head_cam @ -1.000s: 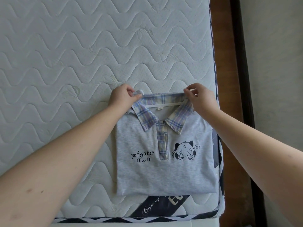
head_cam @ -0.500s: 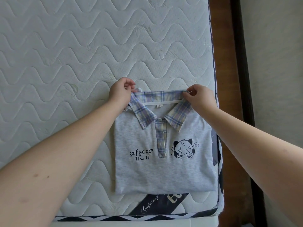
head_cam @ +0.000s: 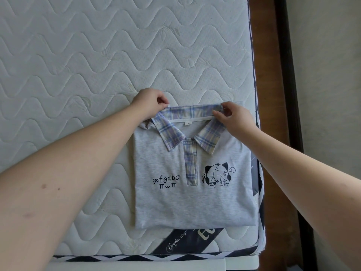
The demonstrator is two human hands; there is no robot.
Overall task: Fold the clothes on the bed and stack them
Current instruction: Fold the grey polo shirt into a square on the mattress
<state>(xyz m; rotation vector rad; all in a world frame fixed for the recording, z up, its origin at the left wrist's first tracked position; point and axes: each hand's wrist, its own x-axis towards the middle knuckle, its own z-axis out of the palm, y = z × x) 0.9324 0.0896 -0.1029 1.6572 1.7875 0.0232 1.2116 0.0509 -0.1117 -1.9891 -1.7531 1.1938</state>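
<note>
A bare quilted mattress fills most of the view, its right edge bordered by a wooden bed frame. Near the mattress's right front corner, a grey polo shirt is laid front-up as a folded rectangle, placed close to the edge — presumably so the rest of the surface is kept free. Its plaid collar is turned away from the person, and it is being held at both ends. The collar's left end is pinched by the left hand, fingers curled tightly onto the fabric; the right end is pinched between thumb and fingertips of the right hand. The grip at both corners appears meant to square the collar and keep the top fold straight. No stack or other garment can be seen.
</note>
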